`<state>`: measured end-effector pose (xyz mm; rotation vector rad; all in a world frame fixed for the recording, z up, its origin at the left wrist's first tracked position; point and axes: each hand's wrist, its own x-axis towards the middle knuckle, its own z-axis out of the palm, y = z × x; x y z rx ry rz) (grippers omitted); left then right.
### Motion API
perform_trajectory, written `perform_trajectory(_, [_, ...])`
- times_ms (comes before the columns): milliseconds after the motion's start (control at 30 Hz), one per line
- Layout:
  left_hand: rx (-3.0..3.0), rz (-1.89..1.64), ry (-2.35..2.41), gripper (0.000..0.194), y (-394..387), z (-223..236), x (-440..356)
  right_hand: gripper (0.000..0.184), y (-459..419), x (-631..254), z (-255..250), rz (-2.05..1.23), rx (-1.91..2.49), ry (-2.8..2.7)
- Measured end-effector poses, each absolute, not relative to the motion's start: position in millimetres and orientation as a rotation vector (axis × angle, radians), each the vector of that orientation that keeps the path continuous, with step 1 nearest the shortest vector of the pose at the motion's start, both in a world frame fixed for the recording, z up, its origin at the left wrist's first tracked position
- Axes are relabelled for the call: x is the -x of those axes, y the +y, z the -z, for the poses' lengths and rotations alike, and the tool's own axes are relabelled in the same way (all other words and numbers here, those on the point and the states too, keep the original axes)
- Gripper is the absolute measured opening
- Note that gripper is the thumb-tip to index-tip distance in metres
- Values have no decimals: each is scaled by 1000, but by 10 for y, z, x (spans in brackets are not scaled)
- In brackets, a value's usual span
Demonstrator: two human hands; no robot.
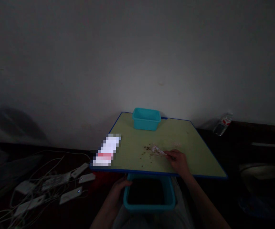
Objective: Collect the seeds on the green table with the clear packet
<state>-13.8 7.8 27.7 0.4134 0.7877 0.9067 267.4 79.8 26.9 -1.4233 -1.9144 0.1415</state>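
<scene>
My right hand (pixel 177 159) rests low over the tabletop, its fingers closed on a whitish crumpled strip (pixel 158 150), which looks like tissue or paper. Small dark bits (pixel 148 148) lie scattered on the table just left of the strip's tip. Below the table's front edge, my left hand (pixel 121 187) grips the left rim of a turquoise plastic basin (pixel 149 207), thumb over the rim. That basin sits at my lap and its inside looks dark; I cannot make out what is in it. A second turquoise basin (pixel 145 124) stands at the back of the table.
The pale yellow-green table (pixel 194 146) has a blue edge and stands before a grey wall (pixel 161 63). A lit, blurred-out screen (pixel 107 151) lies at its left. White power strips and cables (pixel 57 181) tangle on the left. A clear package (pixel 222 124) is at the right.
</scene>
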Motion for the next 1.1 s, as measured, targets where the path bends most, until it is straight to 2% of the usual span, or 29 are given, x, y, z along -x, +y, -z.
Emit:
perform_trajectory(300, [-419, -913, 807, 19, 81, -286, 126, 21, 757, -2679, -246, -156, 1385, -1923])
perform_trajectory(467, [-398, -904, 795, 25, 83, -332, 122, 22, 765, -2613, -254, -180, 1353, -1927])
perform_trajectory(733, [-421, -902, 788, 21, 79, -294, 136, 24, 864, -2556, -264, -91, 1460, -1927])
perform_trajectory(1100, [-460, -903, 812, 23, 91, -289, 123, 23, 661, -2888, -261, -95, 1502, -1786])
